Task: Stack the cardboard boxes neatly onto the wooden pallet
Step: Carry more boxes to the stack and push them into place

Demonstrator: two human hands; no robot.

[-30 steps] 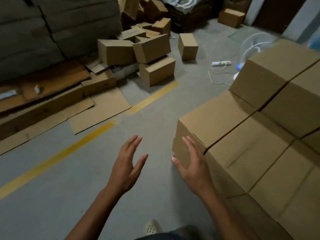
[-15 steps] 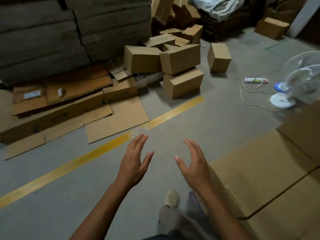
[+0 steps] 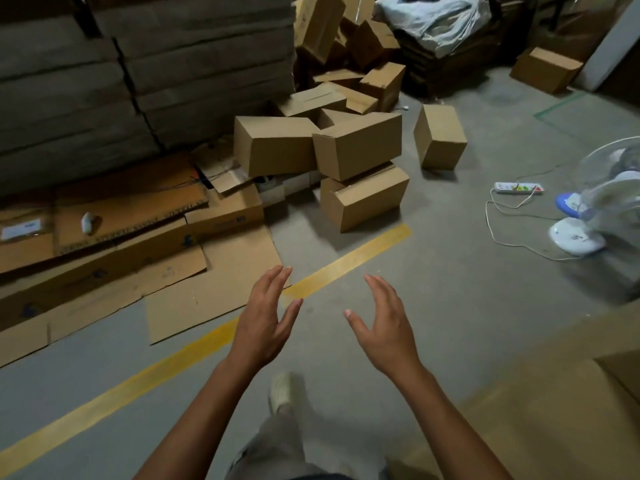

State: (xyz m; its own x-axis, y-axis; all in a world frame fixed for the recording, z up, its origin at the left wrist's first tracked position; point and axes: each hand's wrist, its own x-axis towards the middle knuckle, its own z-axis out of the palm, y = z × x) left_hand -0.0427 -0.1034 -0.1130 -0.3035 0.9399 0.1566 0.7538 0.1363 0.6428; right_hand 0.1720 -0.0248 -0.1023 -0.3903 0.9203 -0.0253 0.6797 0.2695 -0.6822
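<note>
While both arms reach forward over the grey concrete floor (image 3: 450, 289), we see the left hand (image 3: 263, 323) and the right hand (image 3: 384, 327) spread wide. The palms are turned toward each other and the fingers are straight or gently bent, with nothing between them and nothing touched. Well ahead of the hands lies a loose heap of cardboard boxes (image 3: 356, 145), tumbled at odd angles. A tilted box (image 3: 273, 147) leans at the left of the heap, a lower box (image 3: 363, 199) sits on the floor under the middle one, and a lone box (image 3: 438, 136) stands apart to the right. Another box (image 3: 545, 69) rests far off near the back right corner. At the lower right edge we make out a blurred tan surface that looks like the top of stacked boxes (image 3: 554, 393), close beside the right arm; the pallet we cannot make out. A yellow line (image 3: 349, 261) runs slantwise across the floor and passes beneath the left hand. Flattened cardboard sheets (image 3: 207, 299) lie to the left of it, in front of a tall grey wall of bundled sheets (image 3: 138, 81). To the right, a white power strip (image 3: 518, 188) lies near a white and blue fan (image 3: 575, 237), with a thin cord (image 3: 495, 237) looping on the floor between them. Below the hands a pale shoe (image 3: 282, 389) shows on the floor
</note>
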